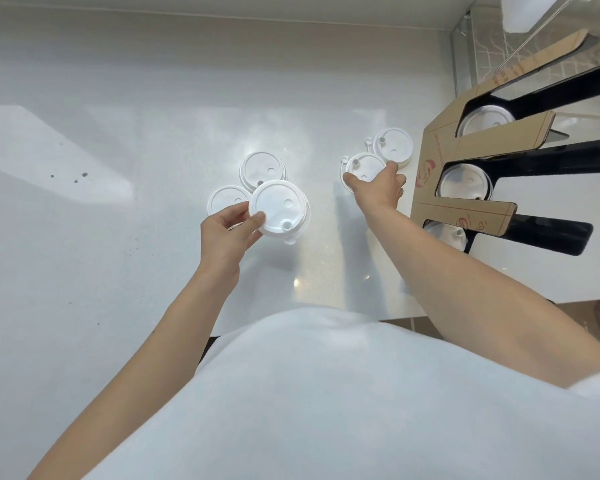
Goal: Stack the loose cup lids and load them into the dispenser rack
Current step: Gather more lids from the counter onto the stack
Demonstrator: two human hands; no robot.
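Nearest us, the white shirt (326, 393) fills the bottom of the frame, with both bare forearms reaching up from it over the white tabletop (118, 202).

Our left hand (227, 230), just left of centre, is closed on a small stack of lids (279, 209), thumb pressed on the top face and fingers curled underneath its left edge; the stack is lifted and tilted toward us. Behind it, two more loose lids rest on the tabletop: one (227, 200) partly hidden by the held stack and our fingers, another (262, 169) just above it in the frame.

Our right hand (381, 185), right of centre, is spread over a lid (364, 166), thumb at its left rim and a fingertip at its right rim. We cannot tell whether that lid is lifted or lying flat. A further lid (394, 145) sits just beyond it, up and to the right, overlapping or touching it.

Along the right edge stands the cardboard dispenser rack (440, 157) with dark slots; white lids show at the near ends of three slots.
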